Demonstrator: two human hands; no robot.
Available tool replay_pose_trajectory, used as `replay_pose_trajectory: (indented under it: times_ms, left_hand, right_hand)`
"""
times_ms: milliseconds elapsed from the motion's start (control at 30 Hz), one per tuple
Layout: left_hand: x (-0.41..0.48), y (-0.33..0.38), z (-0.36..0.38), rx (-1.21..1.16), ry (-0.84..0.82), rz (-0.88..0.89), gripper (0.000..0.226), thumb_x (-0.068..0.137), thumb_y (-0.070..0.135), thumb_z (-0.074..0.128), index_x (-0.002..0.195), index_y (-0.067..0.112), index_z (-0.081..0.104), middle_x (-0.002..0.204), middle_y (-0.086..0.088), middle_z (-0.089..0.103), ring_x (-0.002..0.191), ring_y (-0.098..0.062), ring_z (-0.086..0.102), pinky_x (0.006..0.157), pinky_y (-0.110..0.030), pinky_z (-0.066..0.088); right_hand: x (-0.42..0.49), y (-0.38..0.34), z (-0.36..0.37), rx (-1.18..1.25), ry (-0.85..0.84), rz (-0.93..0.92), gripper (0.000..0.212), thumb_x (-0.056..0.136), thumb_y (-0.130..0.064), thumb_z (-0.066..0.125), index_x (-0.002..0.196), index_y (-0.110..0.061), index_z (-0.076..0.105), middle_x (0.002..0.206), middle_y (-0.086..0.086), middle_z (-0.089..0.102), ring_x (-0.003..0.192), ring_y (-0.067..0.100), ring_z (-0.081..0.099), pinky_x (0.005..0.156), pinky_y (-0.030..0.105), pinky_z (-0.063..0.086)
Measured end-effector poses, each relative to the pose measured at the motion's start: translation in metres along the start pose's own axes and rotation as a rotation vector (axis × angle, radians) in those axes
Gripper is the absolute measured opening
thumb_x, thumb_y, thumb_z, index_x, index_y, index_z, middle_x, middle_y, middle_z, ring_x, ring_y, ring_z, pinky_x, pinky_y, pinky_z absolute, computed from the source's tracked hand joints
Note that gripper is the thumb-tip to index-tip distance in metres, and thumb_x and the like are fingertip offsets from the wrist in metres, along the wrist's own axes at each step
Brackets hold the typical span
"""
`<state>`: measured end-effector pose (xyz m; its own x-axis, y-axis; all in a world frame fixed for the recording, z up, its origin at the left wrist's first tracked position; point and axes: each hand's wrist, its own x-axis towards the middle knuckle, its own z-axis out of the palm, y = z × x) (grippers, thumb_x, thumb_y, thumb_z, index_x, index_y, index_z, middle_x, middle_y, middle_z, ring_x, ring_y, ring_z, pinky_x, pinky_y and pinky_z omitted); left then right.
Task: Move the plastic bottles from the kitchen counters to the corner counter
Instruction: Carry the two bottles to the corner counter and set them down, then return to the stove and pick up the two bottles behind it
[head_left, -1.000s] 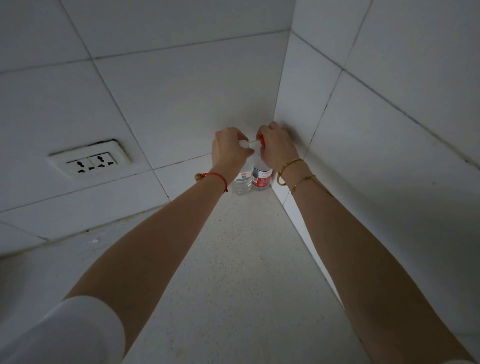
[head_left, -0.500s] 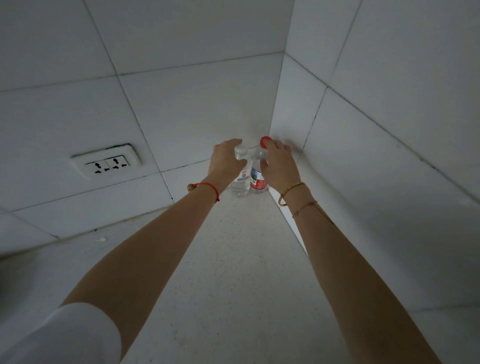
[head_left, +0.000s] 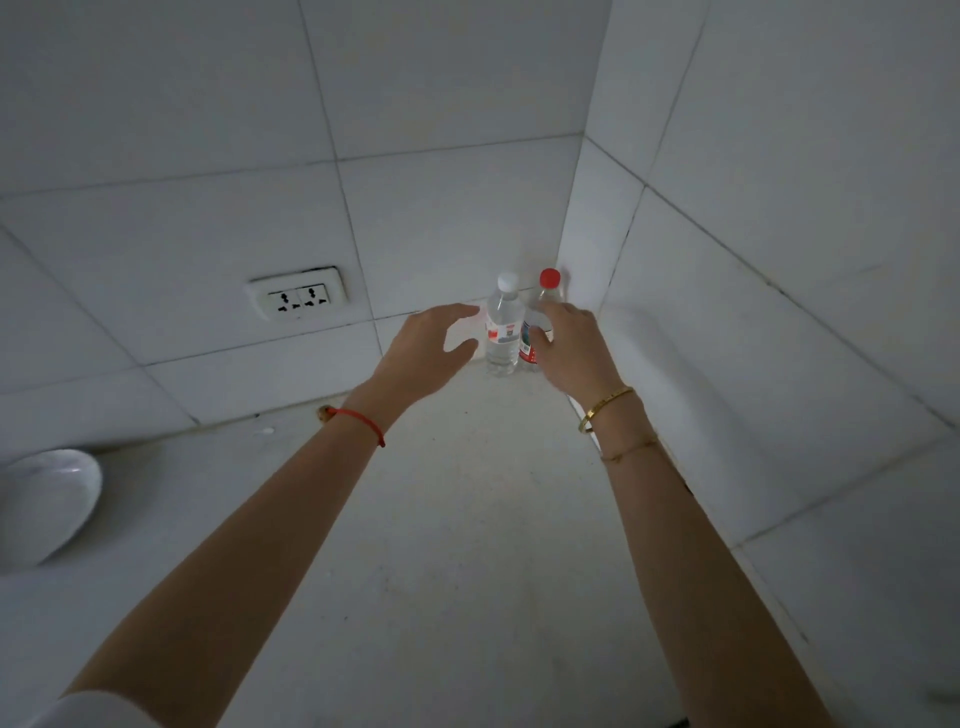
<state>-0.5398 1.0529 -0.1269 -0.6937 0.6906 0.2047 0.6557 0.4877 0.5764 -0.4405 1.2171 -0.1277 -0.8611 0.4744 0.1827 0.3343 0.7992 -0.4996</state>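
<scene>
Since both bottles stand upright in the far corner of the counter, the person would do well to draw the arms straight back, keeping the spread fingers clear so neither light bottle is knocked over. The left hand is open and holds nothing, just beside the white-capped bottle; the right hand is also open, though its fingertips may touch the red-capped bottle. Both are clear plastic with labels, side by side against the tiled walls.
</scene>
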Motion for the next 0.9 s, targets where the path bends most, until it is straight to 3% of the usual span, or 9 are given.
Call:
replay_pose_trajectory:
  times_ms: [167, 400, 533, 900]
  left_hand:
    - [-0.07, 0.003, -0.031, 0.036, 0.033, 0.012, 0.042, 0.094, 0.029, 0.052, 0.135, 0.02, 0.05, 0.137, 0.001, 0.054, 0.126, -0.014, 0.049, 0.103, -0.021, 0.032]
    - [-0.169, 0.001, -0.064, 0.027, 0.109, -0.077, 0.038, 0.095, 0.029, 0.049, 0.132, 0.02, 0.052, 0.135, 0.002, 0.056, 0.125, -0.014, 0.05, 0.104, -0.023, 0.035]
    - [-0.22, -0.004, -0.078, 0.061, 0.14, -0.116, 0.037, 0.097, 0.03, 0.046, 0.131, 0.019, 0.054, 0.134, 0.003, 0.057, 0.124, -0.012, 0.05, 0.102, -0.017, 0.031]
    - [-0.34, -0.004, -0.133, 0.082, 0.298, -0.239, 0.034, 0.097, 0.027, 0.046, 0.129, 0.019, 0.056, 0.13, 0.001, 0.06, 0.122, -0.014, 0.053, 0.104, -0.025, 0.038]
  right_hand:
    - [-0.049, -0.034, -0.011, 0.041, -0.044, -0.067, 0.034, 0.095, -0.022, 0.045, 0.124, -0.008, 0.055, 0.118, 0.016, 0.062, 0.11, 0.034, 0.056, 0.095, 0.045, 0.047]
    - [-0.126, -0.074, -0.009, 0.083, -0.132, -0.131, 0.04, 0.096, -0.026, 0.046, 0.133, -0.009, 0.05, 0.136, 0.013, 0.052, 0.129, 0.03, 0.043, 0.109, 0.044, 0.035]
    - [-0.16, -0.094, -0.001, 0.09, -0.188, -0.172, 0.041, 0.097, -0.027, 0.045, 0.134, -0.009, 0.049, 0.136, 0.011, 0.053, 0.13, 0.028, 0.042, 0.11, 0.044, 0.034]
    - [-0.215, -0.18, 0.016, 0.127, -0.254, -0.385, 0.041, 0.097, -0.028, 0.044, 0.134, -0.013, 0.049, 0.138, 0.005, 0.052, 0.131, 0.022, 0.041, 0.112, 0.035, 0.031]
